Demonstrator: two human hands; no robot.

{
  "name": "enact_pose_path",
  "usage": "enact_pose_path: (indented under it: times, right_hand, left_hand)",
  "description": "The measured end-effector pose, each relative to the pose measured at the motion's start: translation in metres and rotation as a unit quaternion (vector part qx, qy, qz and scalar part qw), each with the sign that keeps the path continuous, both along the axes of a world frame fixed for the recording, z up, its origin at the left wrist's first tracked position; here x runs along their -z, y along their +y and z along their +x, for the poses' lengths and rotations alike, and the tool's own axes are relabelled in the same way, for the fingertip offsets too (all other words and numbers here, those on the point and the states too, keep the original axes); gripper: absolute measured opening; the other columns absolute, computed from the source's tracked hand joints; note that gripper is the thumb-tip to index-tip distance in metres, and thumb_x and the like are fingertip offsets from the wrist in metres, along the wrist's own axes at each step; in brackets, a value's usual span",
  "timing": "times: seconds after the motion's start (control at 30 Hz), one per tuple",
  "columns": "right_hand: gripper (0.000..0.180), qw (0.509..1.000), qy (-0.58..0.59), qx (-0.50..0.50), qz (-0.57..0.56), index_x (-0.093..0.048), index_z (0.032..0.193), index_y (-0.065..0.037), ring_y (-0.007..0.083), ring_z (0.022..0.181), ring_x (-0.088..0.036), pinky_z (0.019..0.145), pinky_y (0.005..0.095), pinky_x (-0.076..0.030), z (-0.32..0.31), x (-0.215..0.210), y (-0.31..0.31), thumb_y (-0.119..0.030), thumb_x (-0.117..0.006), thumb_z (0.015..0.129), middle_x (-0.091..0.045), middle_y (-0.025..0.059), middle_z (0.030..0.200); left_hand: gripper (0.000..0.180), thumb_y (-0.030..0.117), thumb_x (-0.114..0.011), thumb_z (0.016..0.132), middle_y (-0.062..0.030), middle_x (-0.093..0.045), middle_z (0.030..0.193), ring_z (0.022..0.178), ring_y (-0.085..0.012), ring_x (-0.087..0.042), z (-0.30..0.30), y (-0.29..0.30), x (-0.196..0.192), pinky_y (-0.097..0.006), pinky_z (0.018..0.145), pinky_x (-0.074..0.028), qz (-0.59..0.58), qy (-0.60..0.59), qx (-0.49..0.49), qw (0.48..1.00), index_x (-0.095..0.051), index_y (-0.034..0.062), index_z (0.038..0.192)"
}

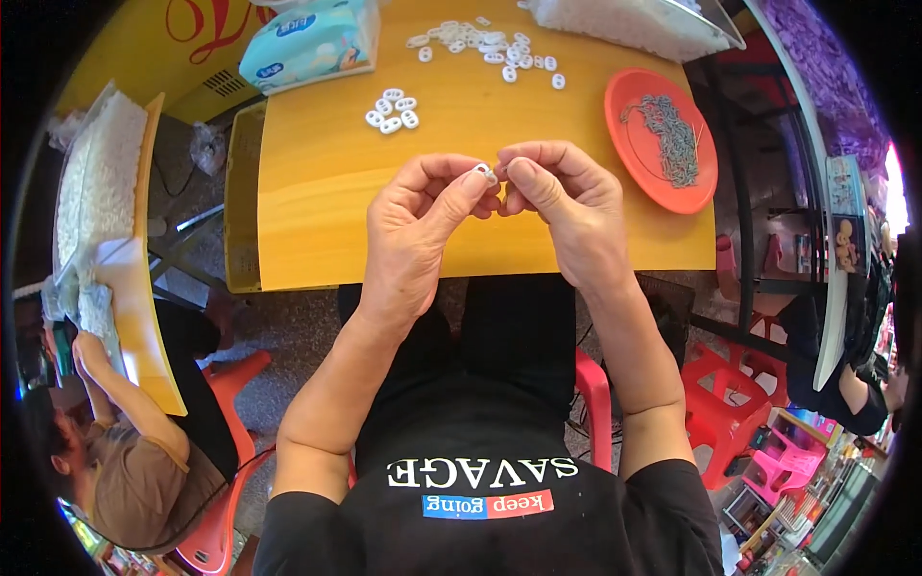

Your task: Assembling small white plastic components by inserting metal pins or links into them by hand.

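1. Small white plastic ring (pixel 483 171) is sitting pinched between both hands, held above the near middle of the yellow counter (pixel 317 192).
2. Left hand (pixel 423 226) is gripping the ring with thumb and forefinger closed narrow on it; remaining fingers are curling inward.
3. Right hand (pixel 567 206) is meeting it from the other side, thumb and forefinger tips pressing at the ring; can't tell if it's also holding a thin metal piece, too small to make out.
4. Small cluster of white rings (pixel 391 112) is lying on the counter just beyond the hands, to the left.
5. Bigger scatter of white rings (pixel 485 43) is lying near the far edge.
6. Orange plate (pixel 634 144) is sitting on the right of the counter, carrying a pile of thin metal wire bits (pixel 669 136).
7. Tissue pack (pixel 307 43) is sitting at the far left corner.
8. Clear bag of white parts (pixel 634 24) is lying at the far right.
9. Another person (pixel 125 451) is sitting at lower left, beside a second yellow counter carrying white parts (pixel 91 182).
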State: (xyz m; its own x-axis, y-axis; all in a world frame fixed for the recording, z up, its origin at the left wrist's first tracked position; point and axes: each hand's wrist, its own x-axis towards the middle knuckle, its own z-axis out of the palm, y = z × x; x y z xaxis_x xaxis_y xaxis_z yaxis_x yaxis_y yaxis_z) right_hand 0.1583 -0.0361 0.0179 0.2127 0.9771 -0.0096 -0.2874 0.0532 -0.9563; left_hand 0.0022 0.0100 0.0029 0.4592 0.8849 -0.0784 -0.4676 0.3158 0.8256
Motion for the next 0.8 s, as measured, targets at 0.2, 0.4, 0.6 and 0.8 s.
enact_pose_path:
  times: [0.2, 0.4, 0.6, 0.8]
  right_hand:
    - [0.021, 1.0, 0.02, -0.006, -0.001, -0.065, 0.105, 0.004, 0.0094, 0.074, -0.059, 0.069, 0.0238, -0.051, -0.009, 0.0, -0.001, -0.014, -0.064, 0.096, -0.065, 0.0037, 0.087]
    - [0.02, 1.0, 0.022, -0.019, 0.007, -0.062, 0.104, 0.005, 0.0109, 0.076, -0.061, 0.07, 0.024, -0.051, -0.011, -0.003, -0.003, -0.015, -0.062, 0.097, -0.065, 0.0051, 0.086]
    - [0.02, 0.998, -0.047, -0.014, 0.031, -0.062, 0.104, 0.005, 0.0122, 0.076, -0.063, 0.069, 0.0251, -0.053, -0.01, -0.006, -0.005, -0.014, -0.061, 0.097, -0.066, 0.0065, 0.086]
    - [0.018, 0.997, -0.065, -0.007, 0.03, -0.061, 0.102, 0.005, 0.0126, 0.075, -0.064, 0.068, 0.0253, -0.054, -0.012, -0.004, -0.006, -0.012, -0.061, 0.097, -0.066, 0.0068, 0.086]
  left_hand:
    - [0.016, 0.007, -0.067, 0.092, -0.0072, -0.068, 0.094, 0.087, -0.0125, -0.065, -0.005, -0.003, 0.0, -0.026, 0.081, -0.053, 0.016, -0.009, 0.004, 1.0, -0.062, -0.0016, 0.105]
    - [0.014, 0.007, -0.066, 0.093, -0.0071, -0.067, 0.092, 0.085, -0.0119, -0.065, -0.005, -0.006, -0.006, -0.026, 0.081, -0.053, 0.027, -0.012, -0.001, 1.0, -0.062, -0.0014, 0.103]
    - [0.013, 0.006, -0.066, 0.093, -0.0062, -0.067, 0.091, 0.083, -0.0103, -0.065, -0.005, -0.008, -0.011, -0.024, 0.078, -0.053, 0.057, 0.026, -0.009, 0.998, -0.062, -0.0012, 0.102]
    - [0.01, 0.005, -0.065, 0.093, -0.0068, -0.068, 0.091, 0.083, -0.0105, -0.065, -0.004, -0.011, -0.012, -0.024, 0.078, -0.054, 0.077, 0.04, -0.018, 0.996, -0.061, -0.0015, 0.101]
